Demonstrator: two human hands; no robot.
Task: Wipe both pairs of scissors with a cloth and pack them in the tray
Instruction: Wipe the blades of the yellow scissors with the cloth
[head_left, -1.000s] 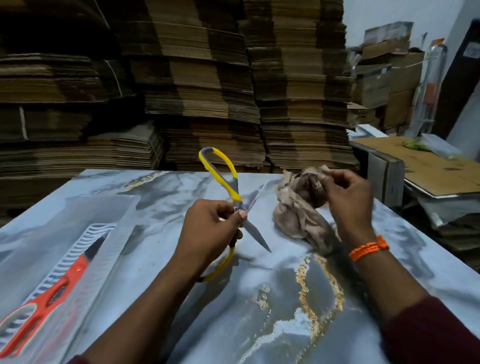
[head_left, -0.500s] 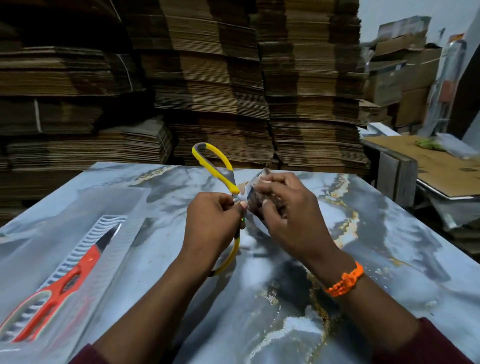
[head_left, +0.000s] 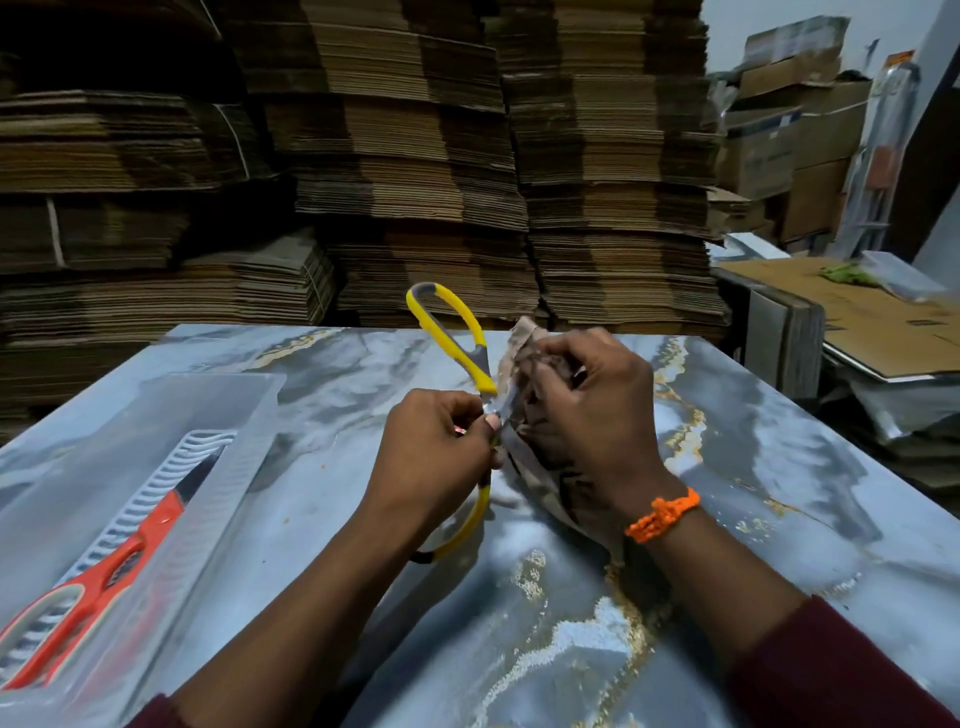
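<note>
status of hands: the left hand (head_left: 431, 447) grips the yellow-handled steel scissors (head_left: 483, 383) near the pivot, one handle loop up, the other below the wrist. the right hand (head_left: 587, 415) clutches a crumpled brown cloth (head_left: 540, 486) against the blade, which is mostly hidden. both are held above the middle of the grey marble-patterned table (head_left: 519, 649), well inside its far and right edges. an orange braided band (head_left: 662, 514) sits on the right wrist.

the clear plastic tray (head_left: 208, 395) lies along the table's left side. the red-handled scissors (head_left: 104, 571) lie in it on a white ribbed insert. bare tabletop shows between the tray and the left hand. stacked flat cardboard (head_left: 415, 156) stands just behind the far edge.
</note>
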